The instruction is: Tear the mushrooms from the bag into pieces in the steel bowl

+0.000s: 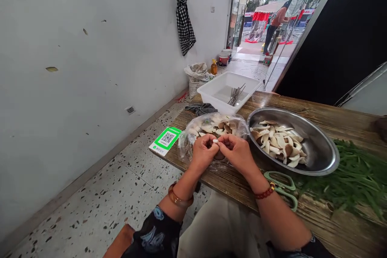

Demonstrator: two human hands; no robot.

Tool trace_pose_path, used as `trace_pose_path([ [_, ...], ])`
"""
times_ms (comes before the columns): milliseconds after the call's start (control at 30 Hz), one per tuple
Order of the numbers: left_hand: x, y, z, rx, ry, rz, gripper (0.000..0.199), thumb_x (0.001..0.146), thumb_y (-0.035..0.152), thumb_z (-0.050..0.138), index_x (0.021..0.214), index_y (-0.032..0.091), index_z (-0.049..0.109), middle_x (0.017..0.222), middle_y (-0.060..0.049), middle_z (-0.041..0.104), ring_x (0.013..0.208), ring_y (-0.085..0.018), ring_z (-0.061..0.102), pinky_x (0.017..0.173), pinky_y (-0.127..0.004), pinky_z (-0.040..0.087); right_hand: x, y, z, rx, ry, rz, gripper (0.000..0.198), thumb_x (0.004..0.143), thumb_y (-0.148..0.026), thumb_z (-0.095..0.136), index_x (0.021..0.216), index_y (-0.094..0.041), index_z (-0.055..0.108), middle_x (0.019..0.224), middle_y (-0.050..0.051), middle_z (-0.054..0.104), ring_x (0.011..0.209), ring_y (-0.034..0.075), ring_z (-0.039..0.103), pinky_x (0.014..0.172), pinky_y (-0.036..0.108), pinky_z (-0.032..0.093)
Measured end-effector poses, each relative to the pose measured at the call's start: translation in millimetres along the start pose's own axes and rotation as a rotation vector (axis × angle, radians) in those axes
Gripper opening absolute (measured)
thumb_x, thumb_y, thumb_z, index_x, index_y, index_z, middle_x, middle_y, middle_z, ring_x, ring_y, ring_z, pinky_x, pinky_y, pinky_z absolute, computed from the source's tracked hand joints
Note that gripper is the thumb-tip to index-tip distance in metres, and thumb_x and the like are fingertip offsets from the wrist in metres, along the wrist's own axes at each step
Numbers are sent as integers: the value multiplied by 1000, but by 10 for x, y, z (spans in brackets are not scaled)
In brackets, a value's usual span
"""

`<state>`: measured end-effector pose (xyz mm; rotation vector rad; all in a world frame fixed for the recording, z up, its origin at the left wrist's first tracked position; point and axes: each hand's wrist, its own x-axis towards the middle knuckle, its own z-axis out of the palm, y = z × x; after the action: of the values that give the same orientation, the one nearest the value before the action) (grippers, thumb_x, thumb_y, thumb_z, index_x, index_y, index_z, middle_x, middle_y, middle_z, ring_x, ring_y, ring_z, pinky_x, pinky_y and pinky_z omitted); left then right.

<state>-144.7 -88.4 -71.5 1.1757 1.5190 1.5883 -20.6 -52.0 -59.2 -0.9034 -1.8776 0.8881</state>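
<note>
Between my left hand (204, 150) and my right hand (236, 151), a mushroom piece (215, 141) is pinched by the fingertips; only its pale end shows. Both hands are closed and nearly touch each other. Right beneath them lies a clear plastic bag (185, 139), opened wide, with oyster mushrooms (218, 121) in it. To the right of my right hand stands a steel bowl (320, 151), where torn strips of mushroom (279, 143) are heaped toward the left side.
Green-handled scissors (282, 187) and leafy greens (353, 173) lie on the wooden table (320, 117) at right. A QR-code card (166, 140) sits at its left edge. Behind are a dark cloth (202, 108) and a white tray (210, 92) holding metal skewers (236, 94). A person (275, 24) stands outside.
</note>
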Motion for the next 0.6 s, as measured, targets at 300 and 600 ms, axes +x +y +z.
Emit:
trace_pose_path([
  [300,-2,31,4,-204,1,-66,8,67,20,61,74,16,60,68,2,58,62,-9,51,60,-21,41,-11,30,28,-82,14,-45,14,79,-22,57,89,-20,67,85,6,71,73,18,66,67,33,55],
  [600,3,14,-5,-250,-47,-93,11,63,17,63,73,16,58,67,2,58,60,-9,52,61,-21,42,-48,74,64,-154,35,-50,15,79,-23,57,89,-18,68,84,6,71,71,18,64,66,30,52],
])
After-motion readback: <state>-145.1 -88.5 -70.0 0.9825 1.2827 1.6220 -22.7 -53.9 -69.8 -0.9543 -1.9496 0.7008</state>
